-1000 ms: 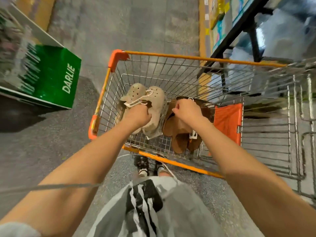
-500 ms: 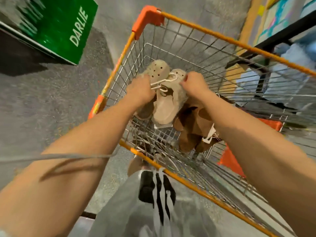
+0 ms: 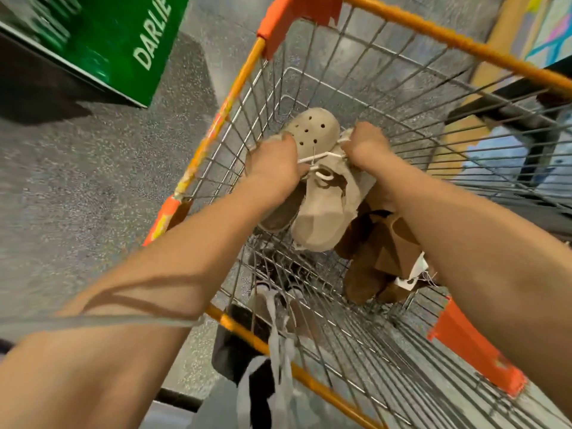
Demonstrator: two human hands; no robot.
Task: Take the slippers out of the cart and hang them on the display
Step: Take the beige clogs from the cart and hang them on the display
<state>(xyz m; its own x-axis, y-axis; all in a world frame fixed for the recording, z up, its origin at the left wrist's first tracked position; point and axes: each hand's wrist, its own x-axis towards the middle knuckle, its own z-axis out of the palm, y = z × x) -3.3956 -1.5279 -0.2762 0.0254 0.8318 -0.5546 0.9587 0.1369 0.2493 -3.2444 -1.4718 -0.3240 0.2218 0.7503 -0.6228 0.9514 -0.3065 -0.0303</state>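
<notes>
— How are the arms placed?

— Both forearms are stretched forward and down over the near rim of the cart [image 3: 445,41], and the two hands are brought close together inside the wire basket, toward its far left corner.

— And the left hand [image 3: 274,164]?

— It is seen from the back, knuckles up. Its fingers are curled round the left end of a white plastic hanger [image 3: 322,156] and the beige clog-style slippers [image 3: 315,131] clipped to it.

— The right hand [image 3: 366,148]?

— It is bent at the wrist, and its fingers are closed on the right end of the same hanger, against the second beige slipper. The fingertips themselves are hidden behind the knuckles.

— Where are the slippers?

— The beige pair is held within the basket, one perforated toe turned toward the far rim and a pale sole turned toward the near rim. A brown pair of slippers [image 3: 377,258], with a white tag, is seen just under the right forearm, nearer the near rim; whether it is held by that hand cannot be told.

— Anything around the cart?

— A green box [image 3: 123,41] marked DARLIE is seen on the floor beyond the left rim.
</notes>
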